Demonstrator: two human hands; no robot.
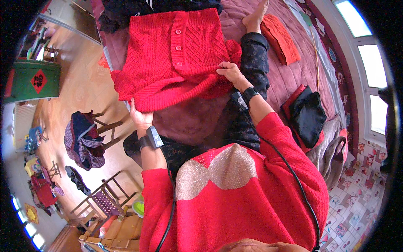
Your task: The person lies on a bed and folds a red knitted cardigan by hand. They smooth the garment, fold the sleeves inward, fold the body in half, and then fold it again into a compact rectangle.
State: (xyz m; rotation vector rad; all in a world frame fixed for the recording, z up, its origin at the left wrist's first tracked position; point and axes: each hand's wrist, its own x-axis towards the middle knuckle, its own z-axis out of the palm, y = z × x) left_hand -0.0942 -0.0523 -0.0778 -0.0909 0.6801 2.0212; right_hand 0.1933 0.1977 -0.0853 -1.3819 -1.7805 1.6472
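A red knitted cardigan [156, 46] with a buttoned front lies spread on the pink bed cover in front of me. Its near part is folded up in a thick, loose roll. At the roll's left end, my left hand [139, 116] grips the knit, most of its fingers hidden beneath the cloth. My right hand [231, 74] pinches the cardigan's edge on the right, just below the lowest visible button. One sleeve is bunched at the cardigan's right side, beside my dark trouser leg [254, 52].
A folded orange knit [280, 40] lies right of my bare foot. Black and red clothes [307, 115] are piled farther right on the bed cover [289, 82]. Dark garments [126, 10] lie beyond the cardigan. On the floor at left stand a clothes-draped stool [84, 140] and a wooden chair [107, 197].
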